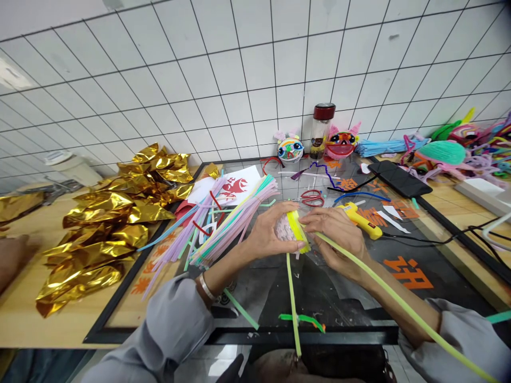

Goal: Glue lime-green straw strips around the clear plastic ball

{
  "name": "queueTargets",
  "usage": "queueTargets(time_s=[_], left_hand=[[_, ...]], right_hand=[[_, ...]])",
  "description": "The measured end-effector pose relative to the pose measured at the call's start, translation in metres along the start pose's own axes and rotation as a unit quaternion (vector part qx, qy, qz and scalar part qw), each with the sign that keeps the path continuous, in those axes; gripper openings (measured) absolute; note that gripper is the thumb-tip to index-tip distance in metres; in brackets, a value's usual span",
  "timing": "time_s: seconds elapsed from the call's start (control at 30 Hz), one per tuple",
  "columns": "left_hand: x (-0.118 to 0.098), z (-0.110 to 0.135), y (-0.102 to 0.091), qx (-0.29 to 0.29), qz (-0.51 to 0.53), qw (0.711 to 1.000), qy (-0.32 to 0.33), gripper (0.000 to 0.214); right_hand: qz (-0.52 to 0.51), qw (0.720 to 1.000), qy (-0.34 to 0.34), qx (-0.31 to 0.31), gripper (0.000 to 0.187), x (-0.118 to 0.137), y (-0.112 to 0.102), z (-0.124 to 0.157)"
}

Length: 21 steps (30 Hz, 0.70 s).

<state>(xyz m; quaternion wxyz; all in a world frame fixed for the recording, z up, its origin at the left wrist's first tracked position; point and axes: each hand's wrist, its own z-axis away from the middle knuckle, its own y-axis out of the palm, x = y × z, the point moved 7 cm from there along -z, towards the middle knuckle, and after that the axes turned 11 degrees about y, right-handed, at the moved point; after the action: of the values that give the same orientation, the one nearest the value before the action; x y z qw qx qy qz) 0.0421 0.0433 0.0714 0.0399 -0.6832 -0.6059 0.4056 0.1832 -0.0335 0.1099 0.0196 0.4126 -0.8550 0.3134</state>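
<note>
My left hand [269, 229] is wrapped round a small whitish rounded craft body [282, 230] with bright yellow strips along one side. Against that yellow side, my right hand [339, 239] pinches a long pale-yellow pipe cleaner [373, 268], which trails over my right forearm to the lower right. Another yellow-green pipe cleaner [293, 303] hangs from under the body past the table's front edge. To the left lies a thick bundle of pink, green and yellow pipe cleaners [243, 221]. A yellow hot glue gun [362, 221] rests just beyond my right hand.
Red-handled scissors [312, 198], a black phone [400, 178] and a glass bottle [320, 133] stand or lie farther back, near two finished animal-face crafts [290, 149]. Crumpled gold foil [115, 223] covers the left side. A black cable [431, 240] runs right. Another person's hand [11, 260] shows at far left.
</note>
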Motion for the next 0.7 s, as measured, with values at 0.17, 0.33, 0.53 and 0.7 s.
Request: queueTargets(time_s=[0.17,0.33,0.53,0.7], left_hand=[[-0.0025,0.0002,-0.0008,-0.013,0.008,1.000,0.027,0.062],[-0.0010,0.0006,-0.0001,-0.008,0.004,1.000,0.022,0.063],[-0.0034,-0.0001,-0.0005,-0.015,-0.021,0.998,0.049,0.062],[-0.0066,-0.0003,-0.0013,-0.020,-0.034,0.996,0.080,0.063]], right_hand=[[0.003,1.000,-0.003,-0.003,0.015,0.0000,0.0003,0.0006],[0.006,1.000,-0.006,-0.009,0.015,0.0005,0.0000,0.0003],[-0.004,1.000,-0.009,-0.009,0.015,0.0022,-0.0008,-0.0010],[-0.008,1.000,0.007,-0.001,0.016,-0.0006,0.0000,-0.0004]])
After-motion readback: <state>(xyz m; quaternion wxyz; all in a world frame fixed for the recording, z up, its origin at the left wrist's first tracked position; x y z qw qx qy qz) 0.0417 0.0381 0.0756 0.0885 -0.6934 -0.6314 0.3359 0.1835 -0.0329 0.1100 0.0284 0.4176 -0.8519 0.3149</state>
